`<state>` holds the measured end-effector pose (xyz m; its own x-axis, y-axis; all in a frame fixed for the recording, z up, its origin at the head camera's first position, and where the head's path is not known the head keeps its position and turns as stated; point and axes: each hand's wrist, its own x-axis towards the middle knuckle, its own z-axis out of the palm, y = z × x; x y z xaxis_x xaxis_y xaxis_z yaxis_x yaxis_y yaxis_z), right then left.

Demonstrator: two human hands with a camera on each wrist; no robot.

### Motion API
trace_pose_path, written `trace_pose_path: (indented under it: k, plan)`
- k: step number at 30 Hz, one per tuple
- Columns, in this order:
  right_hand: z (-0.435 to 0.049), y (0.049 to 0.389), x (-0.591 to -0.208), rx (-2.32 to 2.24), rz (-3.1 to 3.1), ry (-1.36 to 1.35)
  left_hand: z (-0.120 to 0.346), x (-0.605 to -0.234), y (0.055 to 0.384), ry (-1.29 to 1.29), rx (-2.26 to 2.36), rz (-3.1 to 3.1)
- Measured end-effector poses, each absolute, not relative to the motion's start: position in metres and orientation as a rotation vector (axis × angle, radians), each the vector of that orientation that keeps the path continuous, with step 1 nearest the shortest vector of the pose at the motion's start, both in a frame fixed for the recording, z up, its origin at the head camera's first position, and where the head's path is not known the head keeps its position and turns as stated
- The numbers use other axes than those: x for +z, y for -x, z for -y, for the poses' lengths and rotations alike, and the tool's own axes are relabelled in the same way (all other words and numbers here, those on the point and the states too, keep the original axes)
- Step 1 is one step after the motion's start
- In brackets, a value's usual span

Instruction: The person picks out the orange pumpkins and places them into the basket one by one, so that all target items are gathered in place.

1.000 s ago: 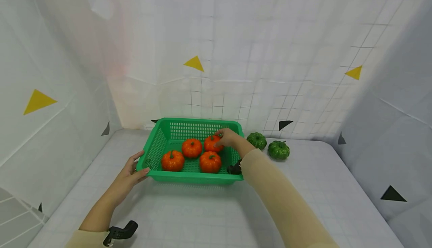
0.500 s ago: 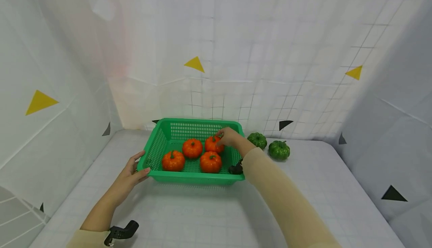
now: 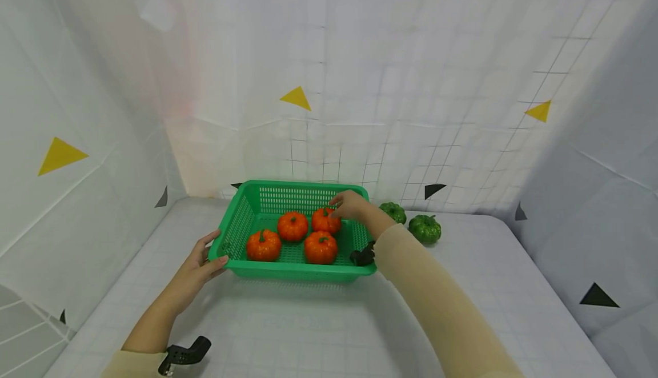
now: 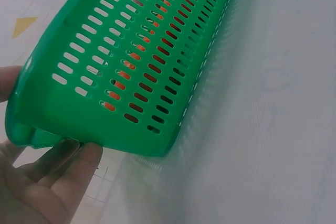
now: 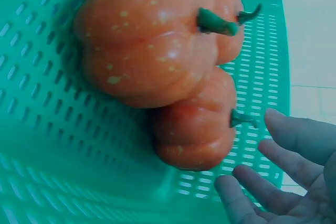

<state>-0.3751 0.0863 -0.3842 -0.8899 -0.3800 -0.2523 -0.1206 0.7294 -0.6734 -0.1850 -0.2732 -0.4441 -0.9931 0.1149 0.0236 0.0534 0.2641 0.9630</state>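
My left hand (image 3: pixel 197 264) holds the left front corner of a green plastic basket (image 3: pixel 293 272), its thumb over the rim and fingers against the outside wall, as the left wrist view shows. Several small orange pumpkins stand in the basket. Over the back right one (image 3: pixel 326 224) is my right hand (image 3: pixel 353 205). In the right wrist view its fingers (image 5: pixel 236 195) are spread beside that pumpkin (image 5: pixel 194 129), near the stem, with a gap between and nothing held. A front pumpkin (image 3: pixel 321 248) and two others lie to its left and front.
Two green pumpkins stand on the table right of the basket, one (image 3: pixel 394 212) partly behind my right forearm, the other (image 3: pixel 425 229) farther right. White sheeting walls (image 3: pixel 462 81) with yellow and black triangles enclose the table (image 3: pixel 298 332) at back and sides.
My right hand has let go of the back right pumpkin and shifted slightly up and right. The pumpkin stays in the basket. The left hand keeps its place on the rim.
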Motion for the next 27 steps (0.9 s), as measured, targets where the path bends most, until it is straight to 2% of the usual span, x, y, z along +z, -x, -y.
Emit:
trace_pose_path:
  k: [17, 27]
  plan:
    - [-0.102, 0.353, -0.352, -0.936, -2.504, 0.498, 0.275, -0.447, 0.186, -0.170, 1.894, -2.437]
    - [-0.118, 0.323, -0.338, -0.981, -2.481, 0.539, 0.275, -0.447, 0.186, -0.178, 1.893, -2.436]
